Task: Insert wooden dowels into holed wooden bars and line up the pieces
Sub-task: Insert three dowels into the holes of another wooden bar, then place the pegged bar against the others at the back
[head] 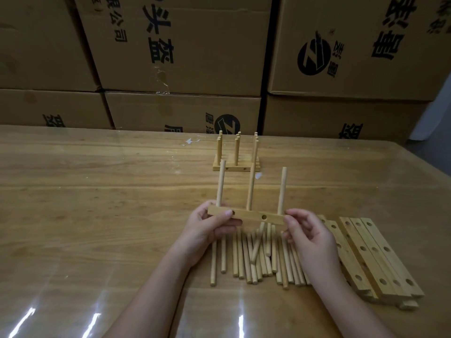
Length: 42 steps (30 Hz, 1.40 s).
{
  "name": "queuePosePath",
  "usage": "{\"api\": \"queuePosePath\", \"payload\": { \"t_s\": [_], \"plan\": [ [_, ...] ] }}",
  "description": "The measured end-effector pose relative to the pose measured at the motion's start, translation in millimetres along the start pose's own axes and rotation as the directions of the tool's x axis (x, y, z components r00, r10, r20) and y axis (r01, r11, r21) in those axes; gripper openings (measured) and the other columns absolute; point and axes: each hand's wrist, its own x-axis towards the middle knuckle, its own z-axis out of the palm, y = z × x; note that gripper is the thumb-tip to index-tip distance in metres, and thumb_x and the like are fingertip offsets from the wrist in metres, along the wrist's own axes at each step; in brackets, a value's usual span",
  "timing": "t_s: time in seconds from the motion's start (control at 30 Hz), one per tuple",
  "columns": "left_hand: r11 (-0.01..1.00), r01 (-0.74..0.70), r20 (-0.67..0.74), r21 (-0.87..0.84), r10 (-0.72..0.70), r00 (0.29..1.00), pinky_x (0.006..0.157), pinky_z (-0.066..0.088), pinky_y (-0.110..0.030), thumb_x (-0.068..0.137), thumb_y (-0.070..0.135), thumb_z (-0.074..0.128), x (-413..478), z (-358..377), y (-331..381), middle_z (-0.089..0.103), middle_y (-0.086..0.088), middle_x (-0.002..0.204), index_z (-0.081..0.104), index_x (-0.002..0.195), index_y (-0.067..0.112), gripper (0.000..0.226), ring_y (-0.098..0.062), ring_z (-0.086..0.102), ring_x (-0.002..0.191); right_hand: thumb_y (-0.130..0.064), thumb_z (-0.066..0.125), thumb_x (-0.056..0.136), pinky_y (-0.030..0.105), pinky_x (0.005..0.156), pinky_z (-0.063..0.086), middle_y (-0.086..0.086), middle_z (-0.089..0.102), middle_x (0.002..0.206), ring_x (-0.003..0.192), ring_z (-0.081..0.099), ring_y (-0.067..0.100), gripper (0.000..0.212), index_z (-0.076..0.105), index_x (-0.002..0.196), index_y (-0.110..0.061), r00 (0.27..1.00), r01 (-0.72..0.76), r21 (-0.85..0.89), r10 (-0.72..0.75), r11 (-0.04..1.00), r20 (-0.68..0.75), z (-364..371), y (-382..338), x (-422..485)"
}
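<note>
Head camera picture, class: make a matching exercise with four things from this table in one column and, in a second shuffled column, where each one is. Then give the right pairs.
Things
1. bar with three dowels
2. loose dowels
3. empty bars
4. finished pieces

Places
A. stacked on the table at the right
B. lined up farther back, toward the boxes
C. held at its ends by the left hand and right hand
D. lying flat beneath the hands

Pairs: 1-C, 2-D, 3-A, 4-B
</note>
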Motion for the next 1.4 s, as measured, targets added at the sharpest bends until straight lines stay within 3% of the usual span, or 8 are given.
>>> {"api": "queuePosePath", "payload": {
  "t_s": [0.13, 0.27, 0.43, 0.6, 0.83, 1.1, 1.23, 1.4],
  "plan": [
    [0.959, 0.011, -0.109, 0.285, 0.021, 0.994, 0.075, 0.056, -0.028, 0.069, 0.031, 0.074, -7, -2, 6, 0.071, -0.006, 0.097, 0.073, 0.095, 0.022, 0.028, -0.019, 0.069, 0.088, -0.028, 0.058, 0.085, 0.020, 0.060, 0.053, -0.015, 0.066, 0.081, 0.071, 0.063, 0.001, 0.014, 0.058, 0.094, -0.038, 0.999, 0.015, -0.072, -0.017, 0.997, -0.030, 0, 5, 1],
    [0.739, 0.079, -0.152, 0.669, 0.032, 0.988, 0.089, 0.050, -0.029, 0.079, 0.037, 0.068, -14, -4, 10, 0.065, 0.007, 0.112, 0.066, 0.111, 0.034, 0.032, -0.016, 0.061, 0.103, -0.024, 0.057, 0.087, 0.018, 0.058, 0.051, -0.011, 0.066, 0.079, 0.072, 0.063, -0.001, 0.013, 0.060, 0.094, -0.035, 0.999, -0.009, -0.069, 0.007, 0.998, -0.035, 1, 8, 5],
    [0.735, 0.125, -0.144, 0.667, -0.038, 0.989, 0.093, 0.050, -0.026, 0.081, 0.023, 0.069, -23, -14, 27, 0.068, 0.009, 0.112, 0.060, 0.120, 0.031, 0.040, -0.002, 0.062, 0.104, -0.023, 0.056, 0.089, 0.014, 0.060, 0.050, -0.011, 0.066, 0.082, 0.075, 0.063, -0.003, 0.012, 0.061, 0.095, -0.033, 1.000, -0.016, -0.050, 0.015, 0.999, -0.019, 2, 8, 5],
    [0.661, 0.082, -0.174, 0.746, 0.075, 0.982, 0.081, 0.052, -0.020, 0.082, 0.010, 0.070, -16, -1, 28, 0.068, 0.001, 0.105, 0.063, 0.116, 0.023, 0.036, -0.013, 0.066, 0.095, -0.023, 0.056, 0.089, 0.019, 0.060, 0.053, -0.010, 0.066, 0.081, 0.073, 0.063, -0.002, 0.015, 0.057, 0.095, -0.036, 0.999, -0.022, -0.045, 0.020, 0.999, -0.047, 2, 6, 5],
    [0.610, -0.004, -0.193, 0.792, 0.256, 0.947, 0.068, 0.045, -0.003, 0.075, 0.002, 0.076, 14, -9, 36, 0.067, 0.006, 0.090, 0.065, 0.096, 0.022, 0.031, -0.005, 0.060, 0.080, -0.038, 0.049, 0.088, 0.033, 0.060, 0.057, -0.012, 0.064, 0.081, 0.068, 0.063, 0.007, 0.023, 0.052, 0.111, -0.034, 0.999, -0.048, -0.133, 0.044, 0.990, -0.032, 4, 5, 4],
    [0.490, 0.140, -0.297, 0.860, 0.259, 0.919, 0.068, 0.039, -0.008, 0.080, 0.011, 0.074, 64, -47, 21, 0.065, 0.005, 0.097, 0.066, 0.112, 0.016, 0.033, 0.000, 0.057, 0.082, -0.026, 0.040, 0.096, 0.024, 0.059, 0.053, -0.015, 0.066, 0.081, 0.063, 0.062, 0.003, 0.017, 0.057, 0.096, -0.029, 1.000, -0.014, -0.081, 0.012, 0.997, -0.020, 5, 6, 6],
    [0.410, 0.161, -0.279, 0.898, 0.248, 0.928, 0.083, 0.039, -0.021, 0.082, 0.013, 0.073, 93, -49, 20, 0.063, 0.004, 0.103, 0.066, 0.114, 0.013, 0.033, -0.010, 0.057, 0.093, -0.026, 0.039, 0.096, 0.027, 0.059, 0.052, -0.008, 0.067, 0.074, 0.057, 0.060, 0.006, 0.020, 0.059, 0.091, -0.028, 0.999, -0.034, -0.051, 0.033, 0.998, -0.012, 8, 4, 6],
    [0.284, 0.199, -0.271, 0.938, 0.243, 0.931, 0.081, 0.040, -0.026, 0.087, 0.016, 0.068, 126, -49, 23, 0.064, -0.003, 0.108, 0.065, 0.109, 0.013, 0.023, -0.015, 0.055, 0.096, -0.026, 0.036, 0.097, 0.028, 0.059, 0.051, -0.003, 0.066, 0.071, 0.056, 0.060, 0.009, 0.024, 0.059, 0.091, -0.027, 0.999, -0.042, -0.027, 0.042, 0.999, 0.003, 9, 5, 6]
  ]
}}
